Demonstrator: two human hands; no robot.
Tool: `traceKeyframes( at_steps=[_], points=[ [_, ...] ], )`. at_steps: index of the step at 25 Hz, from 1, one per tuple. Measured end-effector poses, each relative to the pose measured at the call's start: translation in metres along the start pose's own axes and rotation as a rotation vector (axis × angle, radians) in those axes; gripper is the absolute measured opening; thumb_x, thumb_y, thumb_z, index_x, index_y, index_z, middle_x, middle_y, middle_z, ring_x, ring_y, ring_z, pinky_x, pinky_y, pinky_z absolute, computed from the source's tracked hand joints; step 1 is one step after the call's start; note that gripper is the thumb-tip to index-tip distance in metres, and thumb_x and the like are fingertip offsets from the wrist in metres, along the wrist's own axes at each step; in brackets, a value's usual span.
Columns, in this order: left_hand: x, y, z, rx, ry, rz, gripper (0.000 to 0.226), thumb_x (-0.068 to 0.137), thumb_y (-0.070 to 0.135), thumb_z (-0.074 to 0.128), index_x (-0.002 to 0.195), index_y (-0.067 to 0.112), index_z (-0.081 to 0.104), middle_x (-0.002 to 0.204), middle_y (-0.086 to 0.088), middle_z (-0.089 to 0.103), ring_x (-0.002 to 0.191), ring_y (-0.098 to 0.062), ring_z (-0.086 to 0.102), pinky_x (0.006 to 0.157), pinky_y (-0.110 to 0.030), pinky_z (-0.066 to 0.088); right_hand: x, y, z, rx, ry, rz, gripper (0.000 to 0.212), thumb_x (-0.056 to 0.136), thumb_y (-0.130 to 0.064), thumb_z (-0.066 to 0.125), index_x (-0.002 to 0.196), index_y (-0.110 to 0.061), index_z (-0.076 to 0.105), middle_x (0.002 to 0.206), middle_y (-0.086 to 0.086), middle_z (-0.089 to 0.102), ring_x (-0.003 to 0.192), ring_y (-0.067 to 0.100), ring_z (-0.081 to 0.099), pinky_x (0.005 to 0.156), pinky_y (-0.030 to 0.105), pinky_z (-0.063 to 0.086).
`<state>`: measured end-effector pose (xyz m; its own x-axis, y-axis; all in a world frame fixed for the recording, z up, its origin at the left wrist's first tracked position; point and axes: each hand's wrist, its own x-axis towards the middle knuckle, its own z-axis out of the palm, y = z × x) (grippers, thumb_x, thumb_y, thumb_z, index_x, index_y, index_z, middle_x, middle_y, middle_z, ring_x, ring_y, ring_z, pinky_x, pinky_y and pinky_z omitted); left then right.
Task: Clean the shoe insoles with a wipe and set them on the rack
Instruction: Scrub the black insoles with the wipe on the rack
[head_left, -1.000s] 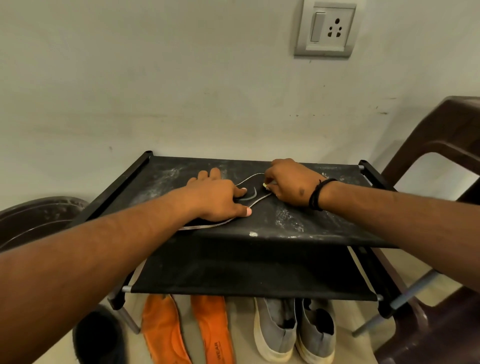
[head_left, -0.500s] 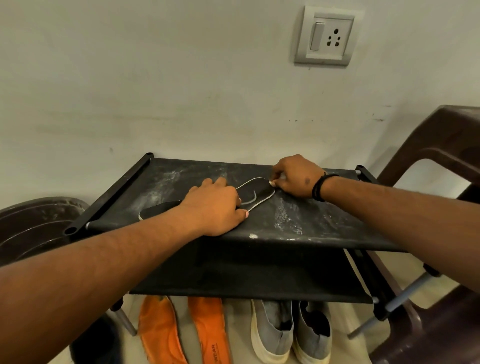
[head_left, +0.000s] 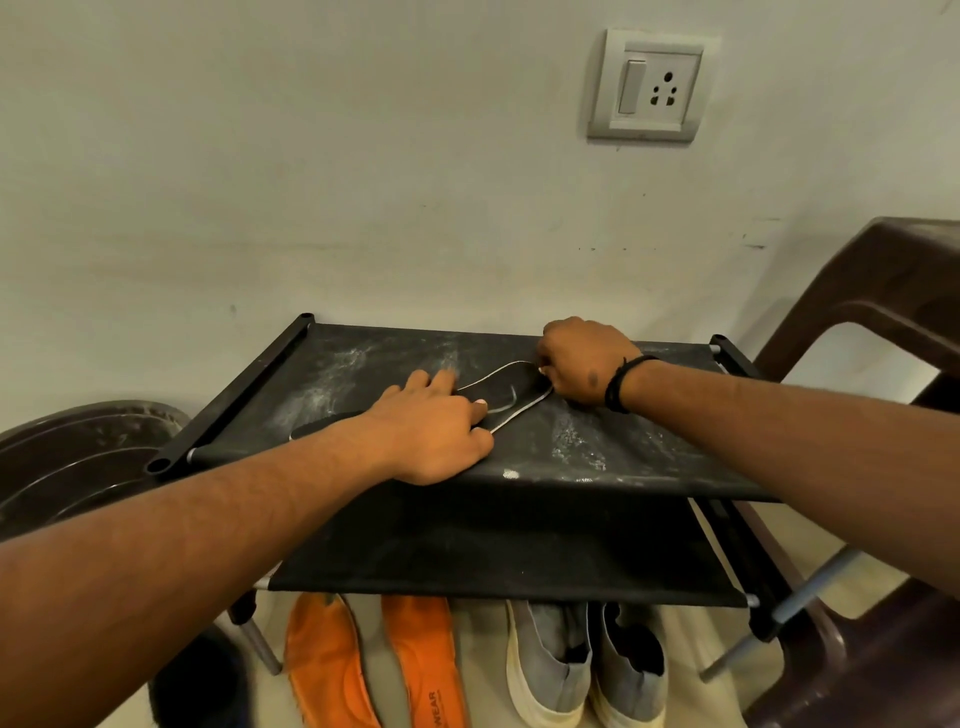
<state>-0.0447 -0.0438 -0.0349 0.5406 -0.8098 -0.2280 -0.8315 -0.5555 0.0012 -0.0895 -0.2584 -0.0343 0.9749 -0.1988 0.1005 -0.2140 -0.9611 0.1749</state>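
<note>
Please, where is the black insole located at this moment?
In the head view, the black insole lies flat on the rack's top shelf, near its middle, between the left hand pressing it and the right hand at its far end.

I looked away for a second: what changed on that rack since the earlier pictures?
The right hand slid along the black insole toward its far tip. The left hand stayed pressing the insole on the rack. Orange insoles and grey shoes below stayed put.

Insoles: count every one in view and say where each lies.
3. One black insole lies on the rack's top shelf under both hands. Two orange insoles lie side by side on the floor below. More may be hidden beneath the shelves.
</note>
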Motion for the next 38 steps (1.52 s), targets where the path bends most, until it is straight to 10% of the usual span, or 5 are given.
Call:
traceKeyframes(
  at_steps=[8,33,38],
  points=[
    [-0.004,-0.001,0.004,0.015,0.050,-0.001,0.053,0.103,0.048,0.031,0.152,0.030,0.039,0.157,-0.012,0.028,0.141,-0.034,0.029,0.114,-0.053,0.033,-0.018,-0.012,-0.006,0.346,-0.117,-0.105,0.013,0.089,-0.021,0.065,0.094,-0.016,0.076,0.095,-0.002,0.070,0.088,0.014,0.063,0.080,0.029,0.054],
    [0.007,-0.012,0.002,-0.078,0.132,0.036,0.054,0.097,0.055,0.042,0.149,0.038,0.047,0.137,-0.004,0.045,0.124,-0.028,0.041,0.103,-0.044,0.039,0.017,-0.005,-0.007,0.219,-0.035,0.013,0.007,0.082,-0.015,0.068,0.087,-0.015,0.074,0.090,0.006,0.072,0.081,0.023,0.065,0.073,0.036,0.057],
    [0.008,-0.013,0.003,-0.086,0.154,0.030,0.054,0.096,0.055,0.044,0.147,0.037,0.050,0.138,-0.003,0.047,0.124,-0.026,0.042,0.102,-0.043,0.040,0.018,-0.018,-0.010,0.359,-0.064,-0.084,0.005,0.080,-0.018,0.075,0.081,-0.013,0.076,0.081,0.001,0.072,0.078,0.014,0.065,0.059,0.018,0.042]
  ],
)
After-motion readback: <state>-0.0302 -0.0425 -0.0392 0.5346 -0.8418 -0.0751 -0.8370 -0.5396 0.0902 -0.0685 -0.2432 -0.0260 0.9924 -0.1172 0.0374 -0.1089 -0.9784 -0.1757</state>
